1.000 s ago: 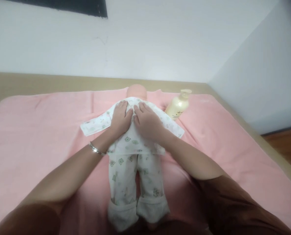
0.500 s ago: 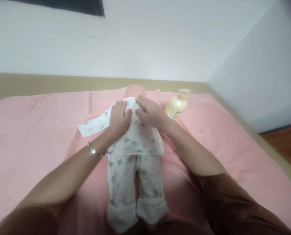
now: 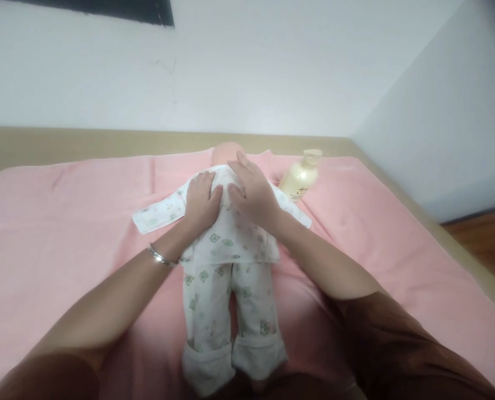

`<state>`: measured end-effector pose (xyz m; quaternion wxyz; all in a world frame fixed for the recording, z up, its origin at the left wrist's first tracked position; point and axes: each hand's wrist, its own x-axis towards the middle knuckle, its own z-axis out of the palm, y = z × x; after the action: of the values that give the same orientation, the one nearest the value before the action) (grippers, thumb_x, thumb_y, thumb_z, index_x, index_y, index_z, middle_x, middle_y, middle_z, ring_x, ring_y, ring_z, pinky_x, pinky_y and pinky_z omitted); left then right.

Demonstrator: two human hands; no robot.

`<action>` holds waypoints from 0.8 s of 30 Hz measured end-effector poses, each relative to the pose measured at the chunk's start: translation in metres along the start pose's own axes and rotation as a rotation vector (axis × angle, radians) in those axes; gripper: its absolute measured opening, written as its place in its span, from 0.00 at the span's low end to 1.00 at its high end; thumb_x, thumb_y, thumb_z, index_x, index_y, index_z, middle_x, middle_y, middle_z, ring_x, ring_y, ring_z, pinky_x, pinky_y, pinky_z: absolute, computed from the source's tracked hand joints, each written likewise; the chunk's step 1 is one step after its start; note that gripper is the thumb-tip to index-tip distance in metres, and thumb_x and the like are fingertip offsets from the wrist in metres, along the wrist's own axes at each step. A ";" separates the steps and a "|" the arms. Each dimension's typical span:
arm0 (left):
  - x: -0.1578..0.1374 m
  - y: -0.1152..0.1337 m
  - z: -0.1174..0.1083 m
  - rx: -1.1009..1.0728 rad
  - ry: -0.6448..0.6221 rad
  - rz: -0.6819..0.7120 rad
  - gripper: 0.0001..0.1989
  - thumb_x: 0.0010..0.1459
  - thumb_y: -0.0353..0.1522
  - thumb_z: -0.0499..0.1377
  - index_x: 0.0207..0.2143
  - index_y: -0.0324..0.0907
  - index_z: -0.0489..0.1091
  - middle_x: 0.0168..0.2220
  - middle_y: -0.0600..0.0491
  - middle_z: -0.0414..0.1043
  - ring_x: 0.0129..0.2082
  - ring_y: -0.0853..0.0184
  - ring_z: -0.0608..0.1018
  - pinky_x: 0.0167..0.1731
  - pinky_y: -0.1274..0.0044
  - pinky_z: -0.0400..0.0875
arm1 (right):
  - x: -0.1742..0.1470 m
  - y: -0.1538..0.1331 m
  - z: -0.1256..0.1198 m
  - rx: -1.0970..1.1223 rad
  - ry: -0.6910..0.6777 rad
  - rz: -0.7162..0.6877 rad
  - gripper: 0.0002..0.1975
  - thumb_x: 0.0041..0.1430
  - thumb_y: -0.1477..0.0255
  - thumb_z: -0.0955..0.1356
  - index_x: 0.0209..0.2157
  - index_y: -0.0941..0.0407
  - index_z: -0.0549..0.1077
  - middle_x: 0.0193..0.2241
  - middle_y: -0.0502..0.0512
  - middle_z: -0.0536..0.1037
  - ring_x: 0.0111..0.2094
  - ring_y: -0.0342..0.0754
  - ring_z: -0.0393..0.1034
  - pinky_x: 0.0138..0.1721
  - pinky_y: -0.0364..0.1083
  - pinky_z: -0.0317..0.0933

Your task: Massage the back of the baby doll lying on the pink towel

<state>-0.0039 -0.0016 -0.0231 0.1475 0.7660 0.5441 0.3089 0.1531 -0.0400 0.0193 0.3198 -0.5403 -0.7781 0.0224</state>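
Pump bottle (image 3: 300, 176): dark label print (image 3: 300, 192), illegible. Left hand (image 3: 201, 203) spread on shirt (image 3: 224, 244) of doll (image 3: 226, 151); right hand (image 3: 255, 194) loosely open over it; neither gripping.

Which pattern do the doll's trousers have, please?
The trousers are whitish with small, scattered, mostly green prints; the head view shows this best.

There are two hands (image 3: 201, 203) (image 3: 253, 194), one doll (image 3: 226, 153), one shirt (image 3: 224, 244) with two sleeves (image 3: 159, 215) (image 3: 299, 214), one pair of trousers (image 3: 209, 311) with two cuffs (image 3: 209, 366) (image 3: 259, 355), one bottle (image 3: 300, 179), one bracelet (image 3: 159, 256) and one cloth (image 3: 72, 228).
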 end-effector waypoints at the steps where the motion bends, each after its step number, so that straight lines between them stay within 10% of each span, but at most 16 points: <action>1: 0.000 0.001 0.000 0.001 0.000 0.001 0.28 0.66 0.40 0.44 0.62 0.35 0.64 0.67 0.40 0.62 0.68 0.53 0.63 0.70 0.57 0.54 | 0.000 0.000 -0.001 0.011 0.027 -0.004 0.26 0.65 0.72 0.59 0.64 0.61 0.65 0.70 0.64 0.57 0.70 0.57 0.51 0.68 0.61 0.53; 24: -0.001 0.001 0.000 -0.026 0.032 0.033 0.25 0.66 0.39 0.43 0.59 0.38 0.66 0.63 0.42 0.67 0.64 0.55 0.67 0.68 0.59 0.58 | -0.020 -0.021 0.012 -0.053 -0.044 0.018 0.23 0.65 0.75 0.59 0.59 0.61 0.69 0.69 0.66 0.59 0.72 0.60 0.48 0.71 0.68 0.39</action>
<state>-0.0037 -0.0024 -0.0232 0.1434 0.7679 0.5297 0.3306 0.1339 -0.0622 0.0080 0.2879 -0.5551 -0.7802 0.0163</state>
